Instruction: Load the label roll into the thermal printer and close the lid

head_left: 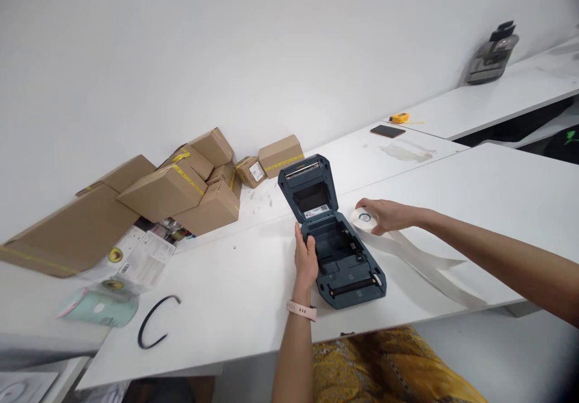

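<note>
A dark blue-grey label printer (348, 270) stands on the white table with its lid (310, 189) raised and its roll bay bare. My left hand (306, 257) rests along the printer's left side, fingers stretched out, the thumb at the rim of the bay. Just right of the printer, my right hand (384, 215) grips a roll of white labels (359, 217) by its edge. From the roll, a loose strip of labels (420, 258) trails across the table to the right, toward the front edge.
Several cardboard boxes (163, 189) are piled at the back left. A black headband (143, 327) and a green pouch (102, 307) lie at the left. Farther back are a phone (388, 131), a yellow tape measure (398, 117) and a grey bottle (492, 56).
</note>
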Motion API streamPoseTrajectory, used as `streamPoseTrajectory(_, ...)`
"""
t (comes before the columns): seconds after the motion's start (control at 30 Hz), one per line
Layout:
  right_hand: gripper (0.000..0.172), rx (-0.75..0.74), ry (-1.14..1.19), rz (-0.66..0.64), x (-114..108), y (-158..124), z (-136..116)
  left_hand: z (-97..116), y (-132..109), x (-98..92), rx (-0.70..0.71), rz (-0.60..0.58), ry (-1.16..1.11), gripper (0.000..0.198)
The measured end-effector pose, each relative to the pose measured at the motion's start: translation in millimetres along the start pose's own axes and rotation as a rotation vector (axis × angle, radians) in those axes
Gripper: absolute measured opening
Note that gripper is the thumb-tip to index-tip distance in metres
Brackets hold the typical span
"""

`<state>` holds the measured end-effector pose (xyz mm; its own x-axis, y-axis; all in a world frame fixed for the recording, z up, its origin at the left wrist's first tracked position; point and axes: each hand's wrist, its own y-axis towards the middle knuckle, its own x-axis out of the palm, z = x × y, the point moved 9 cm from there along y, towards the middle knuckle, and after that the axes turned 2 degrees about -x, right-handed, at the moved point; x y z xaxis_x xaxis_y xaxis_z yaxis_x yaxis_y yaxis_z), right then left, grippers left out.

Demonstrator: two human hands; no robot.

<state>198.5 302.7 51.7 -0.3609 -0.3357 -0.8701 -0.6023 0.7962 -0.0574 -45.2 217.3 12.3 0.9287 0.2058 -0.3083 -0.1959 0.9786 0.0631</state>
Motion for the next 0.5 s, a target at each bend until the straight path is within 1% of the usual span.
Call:
streamPoseTrajectory(0.07,0.067,-0.011,-0.046,-0.008,6.2,5.0,2.0,-1.6,0.2,-0.5,-0.012,0.003,0.000,0.075)
streamPoseTrajectory(0.17,0.069,-0.030,-0.067,0.021,1.2,2.7,8.4,-4.1,0.3,-1.1,-0.032,0.007,0.002,0.075)
streamPoseTrajectory(0.2,0.071,-0.034,-0.029,0.028,-3.5,-1.1,13.4,-4.2,0.1,-1.5,-0.033,0.010,0.004,0.075)
streamPoseTrajectory(0.27,0.073,-0.027,0.133,0.053,-16.9,-12.3,29.9,-3.3,-0.7,-2.2,-0.032,0.014,0.010,0.074)
streamPoseTrajectory(0.33,0.062,0.018,0.343,0.133,-33.7,-26.7,55.3,-1.8,-1.8,-2.2,-0.034,0.010,0.007,0.074)
streamPoseTrajectory(0.4,0.048,0.086,0.476,0.220,-42.8,-41.9,81.5,-0.1,-2.3,-1.9,-0.036,0.002,0.004,0.075)
streamPoseTrajectory(0.43,0.042,0.111,0.504,0.238,-41.6,-48.4,90.1,0.4,-2.2,-1.8,-0.039,-0.003,0.006,0.075)
streamPoseTrajectory(0.5,0.036,0.114,0.518,0.222,-29.4,-57.9,93.3,0.7,-0.9,-3.1,-0.050,-0.002,0.020,0.075)
